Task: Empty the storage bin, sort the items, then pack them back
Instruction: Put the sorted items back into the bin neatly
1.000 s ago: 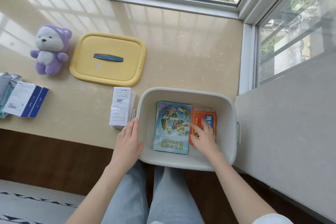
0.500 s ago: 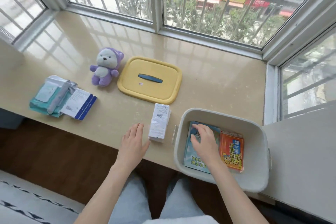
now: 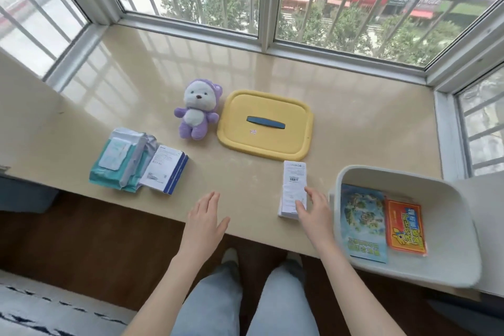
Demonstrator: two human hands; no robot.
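Note:
The grey storage bin (image 3: 461, 259) stands at the right end of the sill with a blue picture book (image 3: 364, 222) and an orange booklet (image 3: 406, 226) lying flat inside. Just left of the bin lies a white box (image 3: 293, 185). My right hand (image 3: 313, 209) is out of the bin and touches the near right side of that box, fingers fairly straight. My left hand (image 3: 204, 222) hovers flat and empty over the sill's front edge. The bin's yellow lid (image 3: 266, 124) lies further back, a purple plush bear (image 3: 197, 109) to its left.
At the left of the sill (image 3: 368, 117) lie teal wipe packs (image 3: 117, 161) with a white and blue box (image 3: 166, 169) leaning on them. Barred windows close the back and right. My knees are below the sill's front edge.
My right hand left the bin and came to the white box. My left hand drifted left, away from the box. The view swung left and up.

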